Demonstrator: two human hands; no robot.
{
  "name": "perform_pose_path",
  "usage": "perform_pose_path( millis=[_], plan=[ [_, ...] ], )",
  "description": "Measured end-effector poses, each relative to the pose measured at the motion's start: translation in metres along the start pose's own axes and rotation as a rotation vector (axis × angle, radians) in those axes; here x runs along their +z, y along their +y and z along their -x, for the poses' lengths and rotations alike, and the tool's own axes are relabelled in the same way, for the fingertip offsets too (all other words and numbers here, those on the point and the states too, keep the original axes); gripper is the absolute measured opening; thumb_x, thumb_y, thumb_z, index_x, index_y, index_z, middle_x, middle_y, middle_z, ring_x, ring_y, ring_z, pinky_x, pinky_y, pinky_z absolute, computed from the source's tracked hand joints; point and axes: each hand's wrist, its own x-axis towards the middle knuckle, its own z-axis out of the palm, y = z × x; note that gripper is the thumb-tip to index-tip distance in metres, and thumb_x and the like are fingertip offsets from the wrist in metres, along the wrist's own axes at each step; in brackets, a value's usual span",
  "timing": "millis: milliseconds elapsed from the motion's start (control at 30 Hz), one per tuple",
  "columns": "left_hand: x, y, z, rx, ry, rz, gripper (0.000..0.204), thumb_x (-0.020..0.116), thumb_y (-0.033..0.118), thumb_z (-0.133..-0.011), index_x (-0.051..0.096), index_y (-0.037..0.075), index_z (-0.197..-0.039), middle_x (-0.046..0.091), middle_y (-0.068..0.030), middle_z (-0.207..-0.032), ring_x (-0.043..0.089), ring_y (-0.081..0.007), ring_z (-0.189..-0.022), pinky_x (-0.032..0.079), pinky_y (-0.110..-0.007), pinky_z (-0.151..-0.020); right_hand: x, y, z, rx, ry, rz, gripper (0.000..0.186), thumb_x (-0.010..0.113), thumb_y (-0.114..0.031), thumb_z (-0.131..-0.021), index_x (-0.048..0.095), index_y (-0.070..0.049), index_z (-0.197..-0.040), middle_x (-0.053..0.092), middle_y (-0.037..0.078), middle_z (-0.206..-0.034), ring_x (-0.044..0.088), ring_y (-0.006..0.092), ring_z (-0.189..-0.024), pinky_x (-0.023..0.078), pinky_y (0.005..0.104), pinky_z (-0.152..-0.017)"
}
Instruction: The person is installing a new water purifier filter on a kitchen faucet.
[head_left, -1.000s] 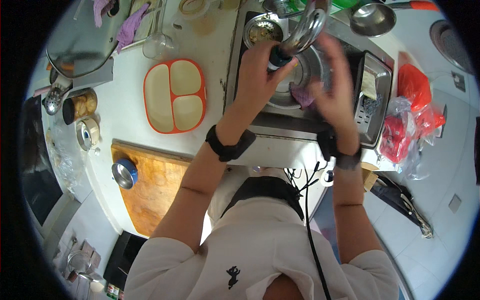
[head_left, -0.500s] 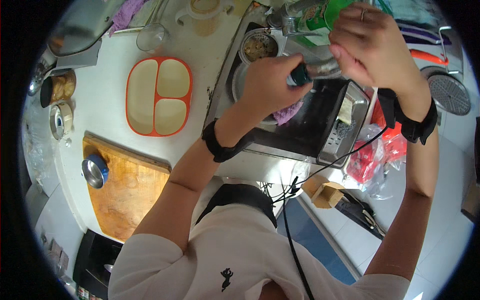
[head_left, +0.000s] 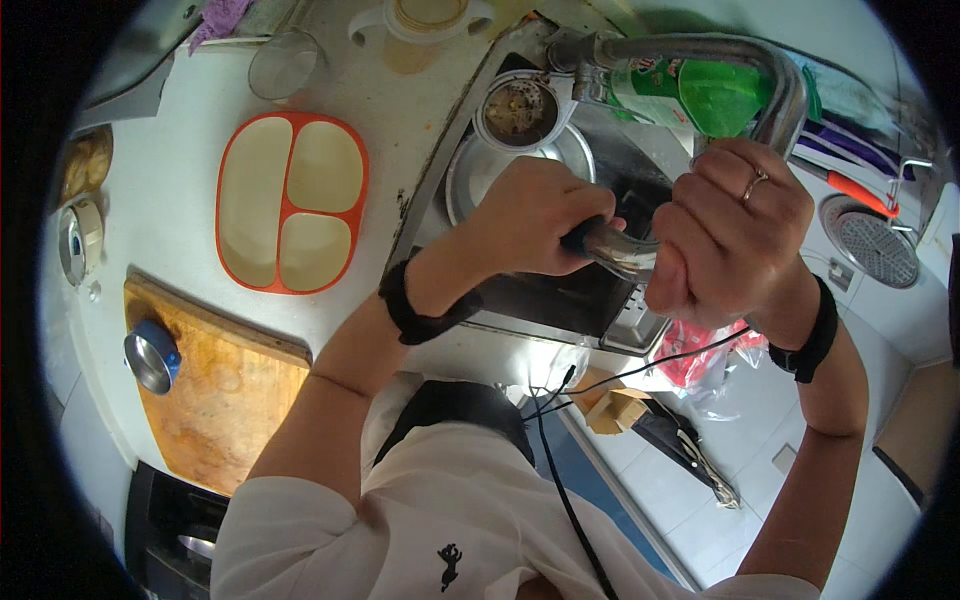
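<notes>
A bent metal faucet arches over the sink from its far side. My right hand, a ring on one finger, is wrapped round the faucet's neck. My left hand closes on the dark nozzle at the spout's end, and its fingers partly hide it. Below my left hand are a round metal basin and the dark sink. Just beyond sits a strainer cup with bits of food waste in it. No water stream is visible.
A red-rimmed divided plate lies on the counter at left. Nearer stands a wooden cutting board with a small blue cup. Behind the faucet is a green bottle. A grater hangs at right. Black cables run past my front.
Both my hands have come nearer to me, still on the faucet, and more of its neck shows. The view has shifted, and the purple cloth in the basin is now out of sight.
</notes>
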Motion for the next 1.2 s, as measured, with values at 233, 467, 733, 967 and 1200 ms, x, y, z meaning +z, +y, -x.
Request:
perform_pose_path(
  millis=[233,467,733,967,1200],
  plan=[
    [0.001,-0.014,-0.022,0.18,-0.26,0.197,0.023,0.068,0.021,-0.057,0.057,0.015,-0.076,0.057,-0.0024,-0.064,0.056,-0.0269,-0.059,0.041,-0.037,-0.049,-0.004,0.004,0.005,-0.05,-0.015,0.007,0.015,0.053,-0.023,-0.049,0.051,-0.009,-0.052,0.043,0.0,-0.052,0.044,0.0151,-0.052,0.043,0.0268,-0.054],
    [0.003,-0.01,-0.014,0.127,-0.232,0.256,0.024,0.067,0.019,-0.056,0.057,0.014,-0.076,0.056,-0.0032,-0.064,0.056,-0.0269,-0.059,0.042,-0.037,-0.049,-0.004,0.0,0.007,-0.004,-0.006,0.023,0.015,0.052,-0.023,-0.052,0.047,-0.009,-0.05,0.042,0.001,-0.052,0.043,0.0154,-0.05,0.043,0.0273,-0.054],
    [-0.001,0.008,-0.01,-0.033,-0.174,0.136,0.021,0.066,0.017,-0.057,0.055,0.014,-0.075,0.054,-0.0026,-0.062,0.056,-0.026,-0.058,0.04,-0.038,-0.047,-0.007,0.003,0.014,-0.006,-0.038,-0.002,0.021,0.041,-0.019,-0.071,0.047,-0.008,-0.054,0.048,0.005,-0.057,0.049,0.0218,-0.057,0.046,0.0355,-0.06],
    [0.005,0.023,-0.001,-0.155,-0.122,0.044,0.021,0.067,0.016,-0.058,0.052,0.013,-0.073,0.052,-0.0037,-0.059,0.054,-0.027,-0.056,0.038,-0.04,-0.047,-0.001,-0.006,0.025,0.095,0.071,-0.018,0.008,0.055,-0.018,-0.055,0.051,-0.011,-0.057,0.054,0.003,-0.064,0.053,0.0175,-0.067,0.044,0.0314,-0.06],
    [0.015,0.012,-0.007,-0.082,-0.052,0.166,0.029,0.07,0.013,-0.054,0.053,0.011,-0.077,0.056,-0.005,-0.075,0.056,-0.0276,-0.074,0.041,-0.038,-0.063,0.025,-0.028,0.077,0.448,0.957,-0.213,0.033,0.045,-0.038,-0.09,0.042,-0.012,-0.11,0.042,0.015,-0.124,0.045,0.0383,-0.111,0.033,0.055,-0.096]
  ],
)
